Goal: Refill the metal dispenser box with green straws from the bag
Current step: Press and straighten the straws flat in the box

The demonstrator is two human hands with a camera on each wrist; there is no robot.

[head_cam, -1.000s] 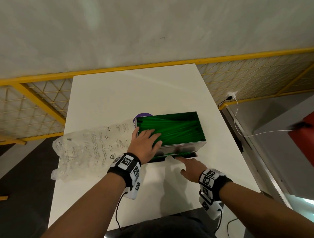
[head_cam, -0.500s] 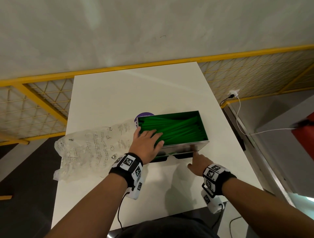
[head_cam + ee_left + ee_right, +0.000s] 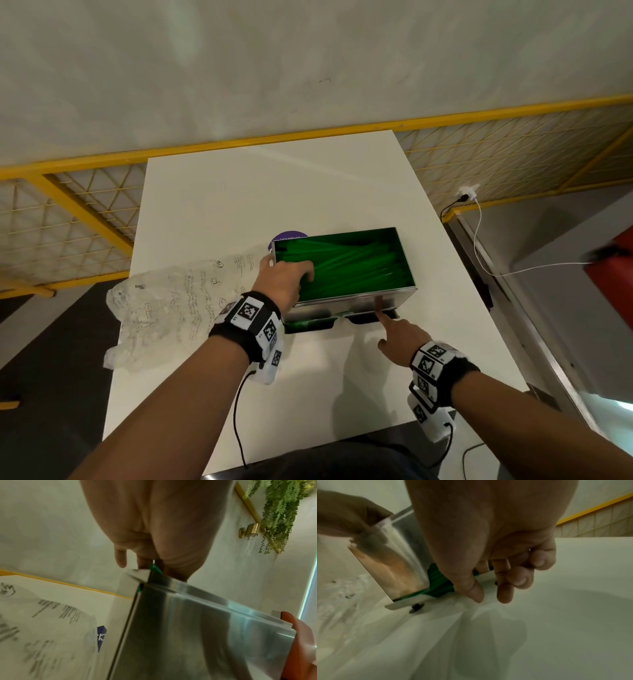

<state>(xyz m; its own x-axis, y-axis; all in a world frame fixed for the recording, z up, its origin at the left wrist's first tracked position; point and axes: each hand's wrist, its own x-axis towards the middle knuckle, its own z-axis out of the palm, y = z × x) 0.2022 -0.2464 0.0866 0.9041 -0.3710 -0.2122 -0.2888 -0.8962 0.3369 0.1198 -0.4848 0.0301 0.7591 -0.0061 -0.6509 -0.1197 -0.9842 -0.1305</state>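
Note:
The metal dispenser box (image 3: 376,303) stands open-topped in the middle of the white table (image 3: 239,205), filled with green straws (image 3: 359,267). My left hand (image 3: 284,277) grips its near-left corner, fingers curled over the rim onto the straws and thumb outside the left wall. My right hand (image 3: 397,332) is at the box's front right, index finger straight and touching the black front tray (image 3: 363,317). The right wrist view shows that hand (image 3: 488,534) holding nothing, with straws (image 3: 438,582) poking out of the bottom slot. The clear printed bag (image 3: 171,308) lies crumpled and flat to the left.
A purple disc (image 3: 289,236) peeks out behind the box's far-left corner. A yellow mesh railing (image 3: 85,212) runs behind the table. A white cable (image 3: 479,246) hangs off to the right. The table's near edge is just below my wrists.
My right hand slid right along the front tray and now points with its index finger. My left fingers went from flat on the straws to curled over the rim.

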